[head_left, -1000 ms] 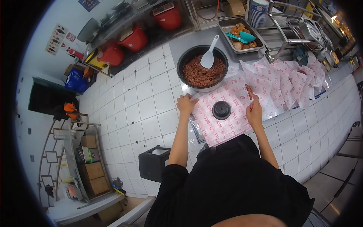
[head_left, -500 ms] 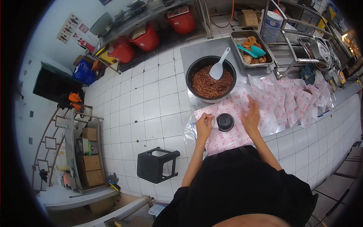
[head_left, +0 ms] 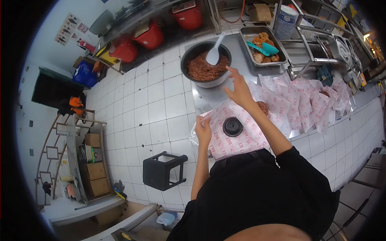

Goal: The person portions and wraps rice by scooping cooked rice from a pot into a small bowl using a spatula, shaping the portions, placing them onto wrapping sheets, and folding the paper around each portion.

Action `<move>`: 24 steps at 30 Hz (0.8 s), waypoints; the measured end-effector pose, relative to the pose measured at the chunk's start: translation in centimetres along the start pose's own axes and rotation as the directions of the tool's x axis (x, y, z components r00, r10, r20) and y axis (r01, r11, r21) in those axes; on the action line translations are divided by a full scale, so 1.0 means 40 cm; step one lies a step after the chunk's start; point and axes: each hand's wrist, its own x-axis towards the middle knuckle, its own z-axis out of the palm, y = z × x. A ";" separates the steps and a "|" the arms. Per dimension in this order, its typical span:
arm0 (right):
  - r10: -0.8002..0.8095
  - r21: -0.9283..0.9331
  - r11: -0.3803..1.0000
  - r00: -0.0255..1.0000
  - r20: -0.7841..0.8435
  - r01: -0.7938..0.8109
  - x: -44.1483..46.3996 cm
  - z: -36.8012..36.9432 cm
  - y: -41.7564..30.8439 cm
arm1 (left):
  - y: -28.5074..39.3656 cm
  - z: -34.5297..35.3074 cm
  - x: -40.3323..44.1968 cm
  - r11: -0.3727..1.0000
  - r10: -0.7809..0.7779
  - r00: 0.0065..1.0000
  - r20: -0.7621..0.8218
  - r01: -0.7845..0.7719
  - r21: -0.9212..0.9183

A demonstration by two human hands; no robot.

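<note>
A black round mould or bowl [head_left: 233,127] rests on printed wrapping paper [head_left: 223,146] in front of me. At that paper's left edge, my left hand [head_left: 203,129] has its fingers closed on the edge. My right hand [head_left: 240,86] is raised with its fingers apart, close to the right side of the black pot [head_left: 209,83]. Reddish-brown cooked rice [head_left: 199,70] fills part of the pot, and a white rice paddle [head_left: 213,55] stands in it. Just right of my right forearm, a round portion of rice [head_left: 262,107] lies on paper.
A metal tray [head_left: 246,40] of fried pieces holds turquoise tongs or scoops [head_left: 269,48]. Several printed paper sheets [head_left: 307,104] overlap along the steel table [head_left: 203,96]. Stacked bowls [head_left: 286,22] stand by a metal rack [head_left: 305,48]. A black stool [head_left: 163,170] is on the floor at left.
My right hand has moved up and left from the paper to beside the pot. The pot has shifted away and left. A rice portion on the right now shows. My left hand stays near the paper's left edge.
</note>
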 end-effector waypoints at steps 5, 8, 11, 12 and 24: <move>0.051 -0.178 0.983 0.846 0.531 0.052 -0.096 -0.049 -0.016 | -0.023 -0.009 -0.003 0.978 0.123 0.982 0.143 -0.095 -0.185; -0.026 -0.247 0.936 0.751 0.660 0.250 -0.114 0.027 0.036 | -0.038 -0.022 0.010 0.987 0.081 0.965 0.250 -0.043 -0.155; 0.149 -0.395 0.871 0.610 0.778 0.292 -0.051 0.079 0.079 | -0.097 -0.025 0.011 0.965 -0.051 0.939 0.339 0.134 -0.224; 0.089 -0.337 0.898 0.632 0.770 0.283 -0.044 0.088 0.103 | -0.126 -0.020 0.010 0.945 -0.089 0.928 0.362 0.193 -0.263; 0.269 -0.552 0.833 0.850 0.453 0.031 0.092 -0.054 0.406 | -0.082 -0.018 0.011 0.829 -0.306 0.867 0.393 0.446 -0.338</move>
